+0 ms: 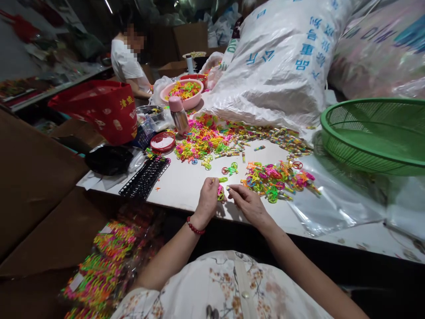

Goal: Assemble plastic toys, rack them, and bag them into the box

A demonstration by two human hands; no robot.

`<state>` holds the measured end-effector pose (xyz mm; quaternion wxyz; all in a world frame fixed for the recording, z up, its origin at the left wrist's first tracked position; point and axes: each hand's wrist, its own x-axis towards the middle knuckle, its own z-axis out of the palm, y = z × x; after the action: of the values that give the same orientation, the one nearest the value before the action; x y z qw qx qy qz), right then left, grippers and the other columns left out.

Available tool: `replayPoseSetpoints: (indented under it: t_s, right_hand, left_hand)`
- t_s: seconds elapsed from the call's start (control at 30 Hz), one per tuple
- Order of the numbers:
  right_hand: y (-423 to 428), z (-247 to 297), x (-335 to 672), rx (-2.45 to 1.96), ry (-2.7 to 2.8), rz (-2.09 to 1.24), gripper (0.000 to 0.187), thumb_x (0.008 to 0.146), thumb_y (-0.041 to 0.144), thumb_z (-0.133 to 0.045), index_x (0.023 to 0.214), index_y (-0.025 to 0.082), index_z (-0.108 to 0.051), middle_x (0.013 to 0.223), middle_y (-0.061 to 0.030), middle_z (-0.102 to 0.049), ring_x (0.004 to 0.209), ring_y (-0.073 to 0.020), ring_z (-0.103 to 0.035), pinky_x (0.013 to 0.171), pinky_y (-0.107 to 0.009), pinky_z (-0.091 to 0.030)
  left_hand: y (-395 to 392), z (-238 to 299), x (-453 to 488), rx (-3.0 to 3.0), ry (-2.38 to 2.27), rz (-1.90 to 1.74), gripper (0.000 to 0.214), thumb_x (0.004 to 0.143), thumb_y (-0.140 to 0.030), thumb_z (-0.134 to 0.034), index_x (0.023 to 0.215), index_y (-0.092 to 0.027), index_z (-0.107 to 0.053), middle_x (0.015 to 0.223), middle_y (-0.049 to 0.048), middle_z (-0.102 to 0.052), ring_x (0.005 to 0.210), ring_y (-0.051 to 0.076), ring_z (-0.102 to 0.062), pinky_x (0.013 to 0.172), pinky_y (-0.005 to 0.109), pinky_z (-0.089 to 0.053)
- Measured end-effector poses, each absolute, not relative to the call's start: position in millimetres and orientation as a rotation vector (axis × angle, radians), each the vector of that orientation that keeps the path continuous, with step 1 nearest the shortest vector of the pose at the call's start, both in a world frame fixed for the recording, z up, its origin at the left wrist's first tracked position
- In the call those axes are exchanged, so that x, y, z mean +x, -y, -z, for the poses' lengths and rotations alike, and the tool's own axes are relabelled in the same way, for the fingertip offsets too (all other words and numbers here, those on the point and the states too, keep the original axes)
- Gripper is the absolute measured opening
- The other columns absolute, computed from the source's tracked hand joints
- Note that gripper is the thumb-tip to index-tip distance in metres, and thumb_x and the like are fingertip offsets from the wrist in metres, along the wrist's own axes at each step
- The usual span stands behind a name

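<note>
Above the front edge of the white table, my left hand (208,197) is closed on a small plastic toy bicycle (220,192), pink and yellow-green. Close beside it, my right hand (247,204) pinches something tiny with a pale tip, mostly hidden by the fingers. A loose green and red toy bicycle (230,169) lies just beyond my hands. To the right is a pile of toy bicycles with striped tubes (272,179). Farther back spreads a larger heap of bright plastic toy parts (202,139), with many striped tubes (279,138) to its right.
A green basket (372,137) stands right, by clear plastic bags (335,204). Large white sacks (272,66) fill the back. Left are a steel flask (179,117), red basket (162,149), black mesh strips (144,177) and red bag (99,110). A person (128,66) sits beyond.
</note>
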<state>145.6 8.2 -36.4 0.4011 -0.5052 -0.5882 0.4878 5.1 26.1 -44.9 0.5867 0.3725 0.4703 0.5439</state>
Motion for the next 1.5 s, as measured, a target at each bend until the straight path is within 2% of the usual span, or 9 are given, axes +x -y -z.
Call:
replayPoseSetpoints:
  t_s: [0.37, 0.53, 0.8, 1.03, 1.13, 1.2, 1.27, 1.33, 1.5]
  right_hand:
    - [-5, 36, 155, -1.208, 1.475, -1.231, 0.029, 0.09, 0.047, -0.056, 0.088, 0.019, -0.066, 0.077, -0.0016, -0.067, 0.065, -0.0131, -0.057, 0.058, -0.025, -0.043]
    - [-2, 32, 155, -1.176, 1.617, -1.039, 0.023, 0.091, 0.039, -0.057, 0.09, 0.019, -0.068, 0.078, -0.0024, -0.068, 0.071, -0.015, -0.06, 0.067, -0.027, -0.045]
    - [9, 30, 148, -1.157, 1.857, -0.788, 0.019, 0.094, 0.026, -0.051, 0.083, 0.019, -0.065, 0.071, -0.0015, -0.062, 0.063, -0.0132, -0.054, 0.062, -0.026, -0.04]
    - [12, 29, 170, -1.273, 1.885, -0.766, 0.023, 0.096, 0.031, -0.047, 0.084, 0.019, -0.063, 0.072, -0.0015, -0.063, 0.064, -0.0142, -0.057, 0.063, -0.025, -0.043]
    - [1, 20, 210, -1.425, 1.791, -0.549, 0.021, 0.095, 0.035, -0.051, 0.092, 0.02, -0.066, 0.077, -0.0025, -0.067, 0.067, -0.0158, -0.061, 0.064, -0.026, -0.045]
    - [-12, 12, 241, -1.552, 1.761, -0.231, 0.023, 0.094, 0.037, -0.052, 0.093, 0.02, -0.067, 0.08, -0.0051, -0.068, 0.073, -0.0191, -0.061, 0.07, -0.03, -0.046]
    - [-28, 5, 265, -1.677, 1.773, 0.157, 0.025, 0.092, 0.037, -0.053, 0.091, 0.018, -0.068, 0.094, -0.0116, -0.068, 0.089, -0.026, -0.06, 0.081, -0.038, -0.045]
    - [-47, -3, 273, -1.761, 1.794, 0.425, 0.026, 0.091, 0.036, -0.052, 0.094, 0.015, -0.068, 0.11, -0.0176, -0.065, 0.102, -0.0311, -0.055, 0.087, -0.043, -0.042]
    - [-108, -15, 227, -1.903, 2.231, 0.218, 0.033, 0.098, 0.031, -0.037, 0.102, 0.013, -0.065, 0.098, -0.0163, -0.069, 0.09, -0.0248, -0.061, 0.081, -0.033, -0.043]
  left_hand:
    - [-19, 48, 14, 0.992, -1.161, -1.174, 0.039, 0.086, -0.059, -0.056, 0.086, -0.021, -0.047, 0.058, -0.0069, -0.049, 0.039, 0.008, -0.045, 0.036, 0.02, -0.04]
    - [-17, 45, 12, 1.094, -1.337, -1.098, 0.036, 0.088, -0.056, -0.052, 0.084, -0.021, -0.048, 0.062, -0.0051, -0.049, 0.045, 0.009, -0.044, 0.037, 0.018, -0.038]
    - [-15, 48, 13, 1.339, -1.472, -1.137, 0.028, 0.093, -0.039, -0.047, 0.073, -0.02, -0.043, 0.064, -0.0042, -0.045, 0.057, 0.01, -0.041, 0.054, 0.022, -0.034]
    - [-27, 49, 23, 1.499, -1.43, -0.985, 0.031, 0.099, -0.04, -0.034, 0.076, -0.021, -0.044, 0.066, -0.0037, -0.046, 0.062, 0.013, -0.045, 0.06, 0.026, -0.035]
    - [-51, 41, 26, 1.79, -1.569, -0.964, 0.025, 0.101, -0.034, -0.028, 0.092, -0.021, -0.048, 0.08, 0.0017, -0.055, 0.074, 0.016, -0.053, 0.07, 0.03, -0.042]
    - [-71, 40, 27, 2.049, -1.616, -0.932, 0.014, 0.096, -0.032, -0.044, 0.101, -0.02, -0.05, 0.096, 0.007, -0.058, 0.092, 0.021, -0.054, 0.082, 0.034, -0.043]
    - [-89, 45, 28, 2.29, -1.595, -0.819, 0.025, 0.087, -0.031, -0.061, 0.106, -0.019, -0.052, 0.108, 0.0102, -0.056, 0.107, 0.026, -0.049, 0.091, 0.039, -0.041]
    - [-104, 54, 30, 2.432, -1.583, -0.664, 0.026, 0.084, -0.029, -0.064, 0.105, -0.018, -0.054, 0.109, 0.0113, -0.055, 0.109, 0.028, -0.047, 0.092, 0.042, -0.041]
    - [-115, 72, 26, 2.238, -1.662, -0.66, 0.01, 0.085, -0.008, -0.049, 0.088, -0.016, -0.055, 0.099, 0.0123, -0.058, 0.101, 0.024, -0.052, 0.091, 0.039, -0.042]
